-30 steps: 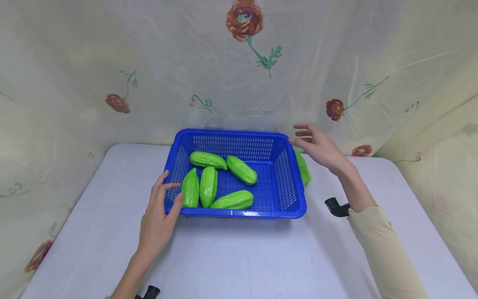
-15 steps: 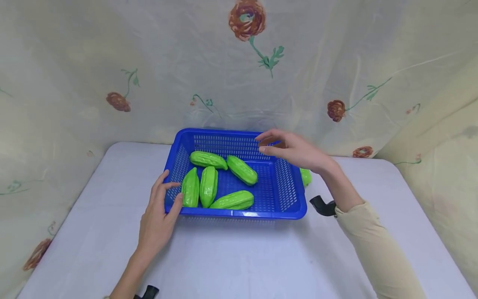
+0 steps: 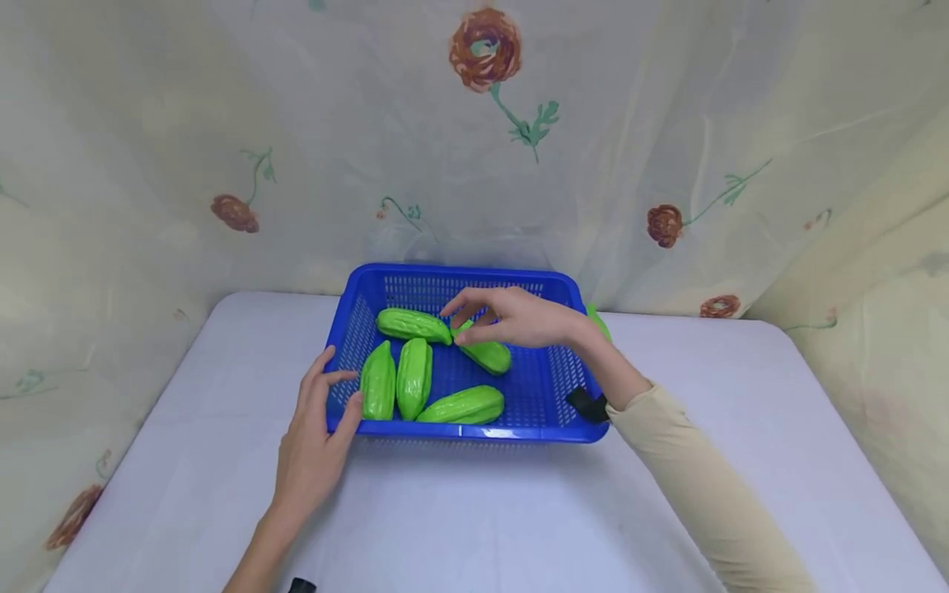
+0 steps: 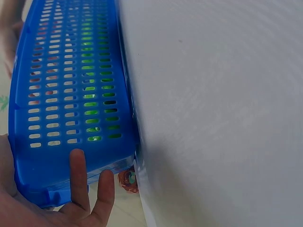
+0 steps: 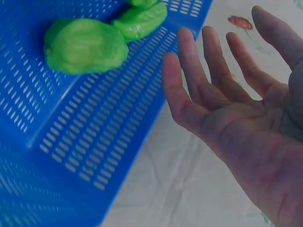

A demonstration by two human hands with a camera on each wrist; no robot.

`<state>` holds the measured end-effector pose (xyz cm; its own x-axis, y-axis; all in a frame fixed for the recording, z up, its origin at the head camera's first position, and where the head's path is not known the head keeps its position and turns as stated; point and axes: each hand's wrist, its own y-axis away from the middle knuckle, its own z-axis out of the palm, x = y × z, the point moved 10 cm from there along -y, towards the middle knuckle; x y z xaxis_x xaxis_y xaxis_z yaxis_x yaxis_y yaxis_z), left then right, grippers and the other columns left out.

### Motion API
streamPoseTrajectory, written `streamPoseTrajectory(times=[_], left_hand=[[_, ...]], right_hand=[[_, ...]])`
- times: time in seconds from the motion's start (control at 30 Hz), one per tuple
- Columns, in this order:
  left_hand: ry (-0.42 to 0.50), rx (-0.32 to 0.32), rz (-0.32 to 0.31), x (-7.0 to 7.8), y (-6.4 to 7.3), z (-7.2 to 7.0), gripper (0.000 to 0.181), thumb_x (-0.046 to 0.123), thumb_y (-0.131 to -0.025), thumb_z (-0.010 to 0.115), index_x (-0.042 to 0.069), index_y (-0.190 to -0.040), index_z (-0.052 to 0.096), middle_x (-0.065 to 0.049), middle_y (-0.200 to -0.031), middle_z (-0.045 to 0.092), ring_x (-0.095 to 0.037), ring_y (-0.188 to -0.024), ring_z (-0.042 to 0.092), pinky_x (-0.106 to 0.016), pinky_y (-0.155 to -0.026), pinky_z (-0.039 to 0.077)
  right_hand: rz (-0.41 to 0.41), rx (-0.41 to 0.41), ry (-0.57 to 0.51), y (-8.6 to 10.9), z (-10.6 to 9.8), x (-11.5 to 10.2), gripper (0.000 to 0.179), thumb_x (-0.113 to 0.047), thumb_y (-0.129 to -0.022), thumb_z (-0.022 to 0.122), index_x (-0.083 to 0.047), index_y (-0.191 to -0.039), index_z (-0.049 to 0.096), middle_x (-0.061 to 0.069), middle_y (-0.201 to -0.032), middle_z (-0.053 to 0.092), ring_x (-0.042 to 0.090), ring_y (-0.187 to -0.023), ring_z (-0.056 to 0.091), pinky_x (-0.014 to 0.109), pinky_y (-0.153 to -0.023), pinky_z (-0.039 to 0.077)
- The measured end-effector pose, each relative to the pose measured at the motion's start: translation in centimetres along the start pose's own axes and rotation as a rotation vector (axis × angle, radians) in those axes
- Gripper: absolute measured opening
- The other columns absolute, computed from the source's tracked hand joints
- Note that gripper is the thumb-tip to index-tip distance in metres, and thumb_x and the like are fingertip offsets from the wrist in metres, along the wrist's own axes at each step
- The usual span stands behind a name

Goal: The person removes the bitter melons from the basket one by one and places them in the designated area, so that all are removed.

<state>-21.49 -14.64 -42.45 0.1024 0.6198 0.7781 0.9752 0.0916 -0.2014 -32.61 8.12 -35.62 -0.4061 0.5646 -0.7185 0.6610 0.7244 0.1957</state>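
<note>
While the left hand grips a slotted plastic basket, the right hand hovers loose-fingered above ridged gourds.

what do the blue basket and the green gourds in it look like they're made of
Blue basket: looks like moulded plastic, smooth and slightly glossy, with a bright highlight on its front rim and uniform slots in its walls.
Green gourds: shiny, evenly coloured surfaces suggest plastic or coated models, though real vegetables remain possible.
</note>
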Motion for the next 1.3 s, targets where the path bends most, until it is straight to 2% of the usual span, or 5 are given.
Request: streamPoseTrajectory(times=[0.33,0.5,0.73,1.13,1.3], left_hand=[[-0.019,0.001,-0.006,-0.2,0.2,0.1,0.035,0.032,-0.111,0.057,0.016,-0.143,0.059,0.001,-0.178,0.030,-0.040,-0.126,0.067,-0.029,-0.051,0.038],[-0.017,-0.006,-0.010,-0.2,0.5,0.2,0.035,0.033,-0.112,0.056,0.015,-0.143,0.058,0.001,-0.179,0.030,-0.043,-0.134,0.063,-0.030,-0.053,0.040],[-0.021,0.007,-0.014,-0.2,0.5,0.0,0.034,0.032,-0.111,0.056,0.016,-0.142,0.058,0.001,-0.178,0.031,-0.044,-0.142,0.059,-0.030,-0.055,0.041],[-0.021,0.006,-0.020,-0.1,0.3,0.0,0.034,0.032,-0.111,0.056,0.016,-0.142,0.059,0.001,-0.178,0.031,-0.043,-0.142,0.059,-0.029,-0.054,0.041],[-0.025,0.014,-0.018,-0.2,0.0,0.0,0.034,0.033,-0.112,0.056,0.017,-0.142,0.059,0.003,-0.178,0.031,-0.037,-0.113,0.069,-0.029,-0.052,0.039]], right_hand=[[-0.009,-0.118,0.003,-1.9,3.6,0.9,0.045,-0.027,-0.108,0.066,-0.007,-0.148,0.060,0.014,-0.142,0.071,0.025,-0.127,0.073,0.039,-0.110,0.056],[0.008,-0.184,0.057,-2.4,5.0,1.6,0.043,-0.029,-0.108,0.066,-0.008,-0.146,0.062,0.009,-0.138,0.074,0.023,-0.128,0.071,0.037,-0.109,0.055],[0.033,-0.215,0.086,-2.7,5.3,2.3,0.041,-0.026,-0.106,0.069,-0.007,-0.142,0.065,0.009,-0.136,0.075,0.017,-0.115,0.073,0.032,-0.097,0.059],[0.080,-0.274,0.069,-2.7,6.1,3.4,0.038,-0.028,-0.103,0.074,-0.009,-0.136,0.069,0.008,-0.140,0.073,0.025,-0.132,0.067,0.033,-0.104,0.057],[0.071,-0.298,0.107,-2.9,6.1,3.4,0.038,-0.028,-0.103,0.074,-0.009,-0.136,0.069,0.008,-0.141,0.073,0.022,-0.137,0.065,0.036,-0.110,0.053]])
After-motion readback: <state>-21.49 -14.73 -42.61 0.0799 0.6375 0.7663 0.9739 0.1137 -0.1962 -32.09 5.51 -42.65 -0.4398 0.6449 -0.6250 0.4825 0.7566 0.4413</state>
